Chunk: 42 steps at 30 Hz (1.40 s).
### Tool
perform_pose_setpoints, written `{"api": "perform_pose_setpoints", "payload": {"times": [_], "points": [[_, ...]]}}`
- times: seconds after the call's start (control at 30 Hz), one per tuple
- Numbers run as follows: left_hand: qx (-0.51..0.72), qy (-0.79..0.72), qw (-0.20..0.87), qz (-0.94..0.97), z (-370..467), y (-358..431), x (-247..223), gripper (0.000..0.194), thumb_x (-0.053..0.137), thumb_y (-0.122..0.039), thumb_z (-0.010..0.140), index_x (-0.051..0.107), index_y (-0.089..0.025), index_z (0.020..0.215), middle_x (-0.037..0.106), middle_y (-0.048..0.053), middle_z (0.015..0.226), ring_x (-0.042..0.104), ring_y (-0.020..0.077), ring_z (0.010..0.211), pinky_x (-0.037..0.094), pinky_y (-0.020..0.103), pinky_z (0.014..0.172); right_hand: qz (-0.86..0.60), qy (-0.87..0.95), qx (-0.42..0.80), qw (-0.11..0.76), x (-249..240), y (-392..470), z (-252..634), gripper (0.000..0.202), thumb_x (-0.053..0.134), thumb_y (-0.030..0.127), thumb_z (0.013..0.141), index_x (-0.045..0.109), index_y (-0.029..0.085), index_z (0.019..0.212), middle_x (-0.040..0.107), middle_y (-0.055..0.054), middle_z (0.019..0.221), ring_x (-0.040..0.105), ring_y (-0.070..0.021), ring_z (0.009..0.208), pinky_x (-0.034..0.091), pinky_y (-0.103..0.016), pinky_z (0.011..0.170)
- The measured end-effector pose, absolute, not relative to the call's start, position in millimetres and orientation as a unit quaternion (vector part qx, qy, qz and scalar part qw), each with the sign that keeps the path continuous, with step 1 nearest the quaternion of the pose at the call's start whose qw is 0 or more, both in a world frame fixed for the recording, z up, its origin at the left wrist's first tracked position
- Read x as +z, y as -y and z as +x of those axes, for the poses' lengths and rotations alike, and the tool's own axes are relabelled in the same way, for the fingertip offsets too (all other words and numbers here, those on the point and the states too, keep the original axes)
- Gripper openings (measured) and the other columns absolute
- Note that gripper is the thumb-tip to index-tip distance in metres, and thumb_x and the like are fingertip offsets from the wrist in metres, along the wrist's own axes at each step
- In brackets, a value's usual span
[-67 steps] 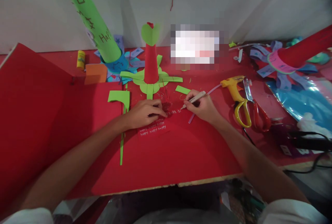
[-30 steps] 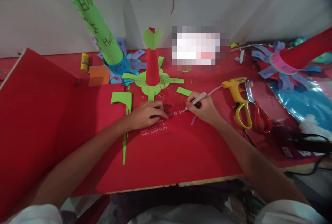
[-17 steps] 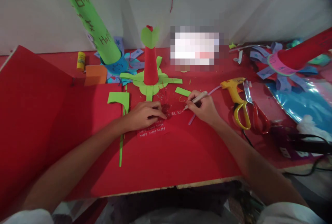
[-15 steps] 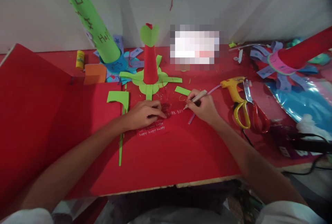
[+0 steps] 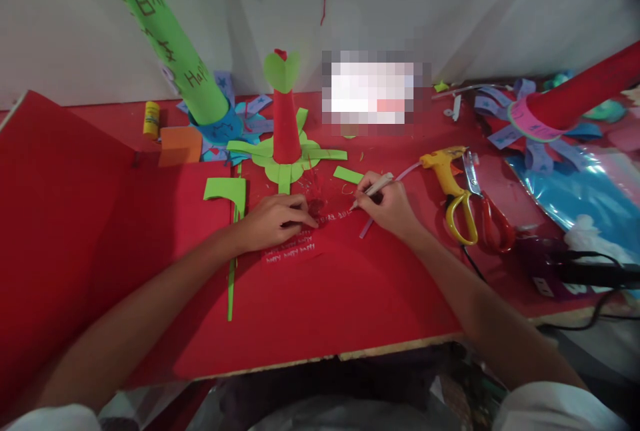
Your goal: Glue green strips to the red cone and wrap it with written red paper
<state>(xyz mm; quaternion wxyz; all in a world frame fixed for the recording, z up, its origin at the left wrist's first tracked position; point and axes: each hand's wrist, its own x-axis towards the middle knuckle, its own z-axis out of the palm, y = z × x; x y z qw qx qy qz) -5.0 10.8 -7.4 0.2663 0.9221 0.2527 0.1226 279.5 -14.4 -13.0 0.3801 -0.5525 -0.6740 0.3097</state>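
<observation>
Hands apart: right hand (image 5: 386,206) grips white pen (image 5: 381,184), long axis slanting toward table's (image 5: 395,143) far-right corner, tip right of left hand (image 5: 277,221), which lies flattish, pinching nothing visible.

From where I stand, the white-lettered red sheet (image 5: 300,254) looks like matt paper, and the slim pen (image 5: 376,187) above it like pale, smooth plastic. The green tube (image 5: 165,38) and red cone (image 5: 286,128) have a flat, even finish, paper or foam, I can't tell which. The scissors (image 5: 471,174) pair shiny metal blades with smooth plastic handles; the yellow glue gun (image 5: 445,168) is plastic too. Blue film (image 5: 545,194) gleams, glossy and creased. The table's front edge (image 5: 405,346) looks like rough, raw wood, the sleeves (image 5: 545,408) soft white cloth.
</observation>
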Motion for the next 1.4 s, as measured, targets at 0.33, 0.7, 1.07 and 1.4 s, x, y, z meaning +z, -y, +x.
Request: {"api": "perform_pose_setpoints", "payload": {"times": [0.33, 0.7, 1.07, 1.4], "points": [[0.12, -0.246, 0.268, 0.924, -4.3, -10.7, -5.3, 0.032, 0.051, -0.018, 0.101, 0.08, -0.027, 0.112, 0.069, 0.005, 0.102, 0.065, 0.0152, 0.093, 0.046, 0.027, 0.083, -0.526, 0.658, 0.367, 0.394, -13.3, 16.3, 280.2, 0.009, 0.058, 0.019, 0.079, 0.055, 0.024, 0.071, 0.064, 0.002, 0.059, 0.064, -0.0165, 0.056, 0.043, -0.028, 0.054], [0.086, -0.197, 0.163, 0.963, -3.3, -9.4, 0.1, 0.035, 0.051, -0.025, 0.104, 0.072, -0.038, 0.13, 0.064, 0.003, 0.097, 0.058, 0.0142, 0.087, 0.038, 0.027, 0.075, -0.531, 0.667, 0.35, 0.387, -13.2, 14.4, 280.5, 0.009, 0.058, 0.016, 0.077, 0.055, 0.024, 0.071, 0.065, 0.002, 0.061, 0.066, -0.0178, 0.061, 0.045, -0.029, 0.058], [0.086, -0.197, 0.146, 0.966, -3.5, -9.3, -1.3, 0.034, 0.051, -0.025, 0.104, 0.074, -0.038, 0.127, 0.062, 0.003, 0.096, 0.056, 0.0139, 0.085, 0.037, 0.027, 0.073, -0.521, 0.679, 0.363, 0.368, -9.9, 16.6, 279.5, 0.01, 0.057, 0.018, 0.079, 0.055, 0.024, 0.071, 0.064, 0.003, 0.058, 0.065, -0.0161, 0.057, 0.043, -0.028, 0.056], [0.085, -0.199, 0.154, 0.964, -4.7, -10.3, -4.2, 0.036, 0.05, -0.023, 0.104, 0.073, -0.037, 0.127, 0.062, 0.003, 0.096, 0.056, 0.0144, 0.087, 0.038, 0.028, 0.076, -0.536, 0.651, 0.367, 0.394, -8.5, 16.2, 280.2, 0.011, 0.056, 0.017, 0.078, 0.052, 0.024, 0.071, 0.062, 0.004, 0.058, 0.067, -0.017, 0.058, 0.045, -0.028, 0.057]]}}
